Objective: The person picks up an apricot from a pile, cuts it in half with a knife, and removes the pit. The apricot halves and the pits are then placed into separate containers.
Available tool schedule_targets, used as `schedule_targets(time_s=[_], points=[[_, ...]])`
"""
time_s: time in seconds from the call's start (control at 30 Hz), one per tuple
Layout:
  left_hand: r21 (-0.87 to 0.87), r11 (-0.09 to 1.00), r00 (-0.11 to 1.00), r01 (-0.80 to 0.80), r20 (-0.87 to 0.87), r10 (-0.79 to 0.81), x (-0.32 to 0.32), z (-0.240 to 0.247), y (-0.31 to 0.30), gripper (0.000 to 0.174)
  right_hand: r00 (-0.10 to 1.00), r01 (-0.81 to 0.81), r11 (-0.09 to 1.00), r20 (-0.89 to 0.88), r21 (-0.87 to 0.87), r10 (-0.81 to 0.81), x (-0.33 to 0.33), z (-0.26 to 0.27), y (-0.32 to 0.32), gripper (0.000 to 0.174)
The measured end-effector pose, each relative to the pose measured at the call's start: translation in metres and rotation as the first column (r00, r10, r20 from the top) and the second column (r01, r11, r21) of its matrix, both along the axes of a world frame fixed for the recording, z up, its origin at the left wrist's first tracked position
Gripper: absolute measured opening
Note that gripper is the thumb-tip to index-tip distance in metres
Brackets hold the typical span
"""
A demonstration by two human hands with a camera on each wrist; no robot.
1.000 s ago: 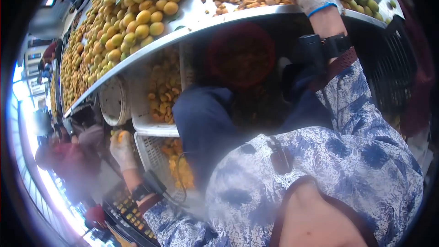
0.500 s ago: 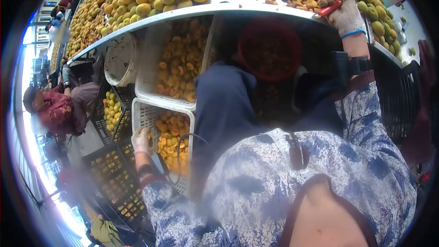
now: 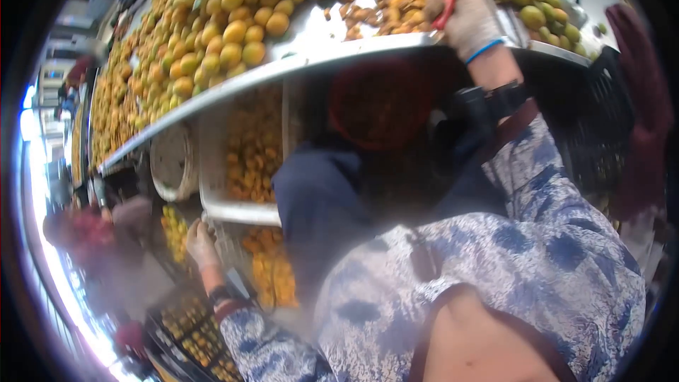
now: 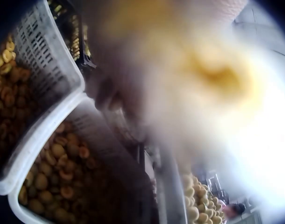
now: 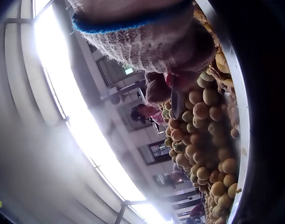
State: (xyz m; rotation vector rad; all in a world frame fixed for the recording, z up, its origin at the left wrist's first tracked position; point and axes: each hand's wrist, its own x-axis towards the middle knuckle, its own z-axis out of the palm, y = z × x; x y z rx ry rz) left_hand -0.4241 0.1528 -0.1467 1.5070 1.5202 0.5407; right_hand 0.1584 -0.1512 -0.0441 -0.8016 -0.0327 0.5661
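My right hand [image 3: 472,25], in a knit glove with a blue cuff, grips a red-handled knife [image 3: 445,10] at the metal table's edge. Its short blade [image 5: 178,103] points out past the glove in the right wrist view. Cut apricots and pits [image 3: 407,8] lie beside that hand. My gloved left hand [image 3: 204,244] is low at the left, by the rim of a white crate [image 3: 228,258] of apricot halves. The left wrist view shows a blurred yellow-orange patch at this hand; I cannot tell whether it is fruit in the fingers.
Whole apricots [image 3: 233,32] are heaped along the metal table [image 3: 304,56]. Beneath it stand a second white crate [image 3: 244,212], a white bucket [image 3: 173,163] and a red basin [image 3: 382,110]. Black crates [image 3: 194,329] of fruit are at the lower left. Another person [image 3: 88,230] sits beyond them.
The view swings down and left, then back. My left hand goes from beside the bucket, with orange fruit in it, to the near crate's edge, then slightly up. The right hand keeps the knife.
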Motion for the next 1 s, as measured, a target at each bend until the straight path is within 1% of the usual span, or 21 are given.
schedule_targets(time_s=[0.03,0.07,0.1,0.13,0.17,0.2,0.27,0.33,0.4,0.43,0.47,0.53,0.6,0.67,0.8,0.83,0.87,0.9,0.93,0.97,1.0], points=[[0.026,0.999,0.998,0.035,0.059,-0.036,0.023,0.011,0.002,0.04,0.996,0.007,0.994,0.086,-0.105,0.003,-0.011,0.002,0.003,0.028],[0.053,0.997,0.991,0.062,0.114,-0.067,0.05,0.021,0.002,0.039,0.986,-0.049,0.998,-0.161,-0.029,0.044,-0.023,0.024,0.006,0.029],[0.077,0.991,0.984,0.112,0.131,-0.122,0.081,0.036,0.004,0.037,0.988,0.074,0.966,-0.112,-0.246,-0.104,-0.04,0.046,0.011,0.026],[0.102,0.982,0.975,0.158,0.142,-0.172,0.11,0.054,0.003,0.036,0.981,0.06,0.963,-0.162,-0.264,-0.106,-0.04,0.05,0.011,0.022],[0.14,0.959,0.95,0.246,0.163,-0.267,0.143,0.075,-0.004,0.031,0.984,0.039,0.962,-0.157,-0.271,-0.084,-0.042,0.056,0.009,0.021],[0.155,0.952,0.944,0.265,0.161,-0.289,0.173,0.091,-0.009,0.031,0.987,0.013,0.96,-0.151,-0.278,-0.057,-0.044,0.061,0.008,0.02],[0.201,0.882,0.896,0.425,0.045,-0.442,0.232,0.114,-0.011,0.029,0.977,0.008,0.973,-0.206,-0.23,-0.056,-0.035,0.059,0.008,0.016],[0.426,0.724,0.807,0.543,-0.027,-0.59,0.283,0.104,0.001,0.029,0.976,-0.045,0.966,-0.218,-0.255,-0.012,-0.026,0.055,0.004,0.012],[0.563,0.507,0.708,0.653,-0.215,-0.673,0.333,0.108,-0.003,0.031,0.98,-0.024,0.97,-0.197,-0.243,-0.025,-0.028,0.062,0.003,0.012],[0.528,0.426,0.659,0.735,-0.405,-0.634,0.356,0.122,-0.014,0.033,0.982,-0.02,0.976,-0.188,-0.218,-0.022,-0.029,0.063,0.002,0.011],[0.558,0.319,0.62,0.766,-0.51,-0.596,0.376,0.119,-0.011,0.037,0.974,-0.021,0.975,-0.223,-0.22,-0.029,-0.029,0.068,0.002,0.009],[0.518,0.226,0.54,0.825,-0.607,-0.583,0.409,0.114,-0.012,0.042,0.961,-0.015,0.974,-0.272,-0.225,-0.047,-0.026,0.07,0.001,0.008],[0.366,0.288,0.466,0.885,-0.711,-0.527,0.433,0.109,-0.016,0.049,0.96,0.022,0.976,-0.268,-0.215,-0.081,-0.027,0.075,0.0,0.009],[0.253,0.363,0.407,0.897,-0.794,-0.452,0.446,0.104,-0.027,0.053,0.967,0.008,0.994,-0.252,-0.108,-0.035,-0.023,0.067,0.0,0.007],[0.266,0.41,0.424,0.872,-0.828,-0.365,0.451,0.094,-0.04,0.054,0.964,-0.059,0.985,-0.265,-0.16,0.014,-0.019,0.06,0.005,0.009],[0.124,0.481,0.426,0.868,-0.683,-0.593,0.454,0.096,-0.04,0.052,0.963,-0.058,0.985,-0.268,-0.159,0.013,-0.02,0.059,0.006,0.009],[-0.032,0.507,0.432,0.862,-0.477,-0.765,0.454,0.098,-0.041,0.051,0.972,-0.072,0.978,-0.233,-0.197,0.025,-0.021,0.059,0.007,0.012],[0.031,0.499,0.484,0.866,-0.298,-0.823,0.451,0.094,-0.048,0.045,0.979,-0.083,0.968,-0.2,-0.235,0.036,-0.022,0.059,0.008,0.015],[0.029,0.494,0.478,0.869,-0.302,-0.824,0.449,0.097,-0.056,0.045,0.978,-0.079,0.969,-0.204,-0.233,0.031,-0.025,0.062,0.008,0.015],[-0.049,0.649,0.65,0.759,0.104,-0.752,0.448,0.101,-0.063,0.045,0.98,-0.101,0.963,-0.192,-0.249,0.054,-0.03,0.066,0.008,0.017],[-0.196,0.74,0.725,0.644,0.466,-0.508,0.446,0.106,-0.071,0.046,0.98,-0.124,0.957,-0.182,-0.263,0.077,-0.035,0.069,0.008,0.019]])
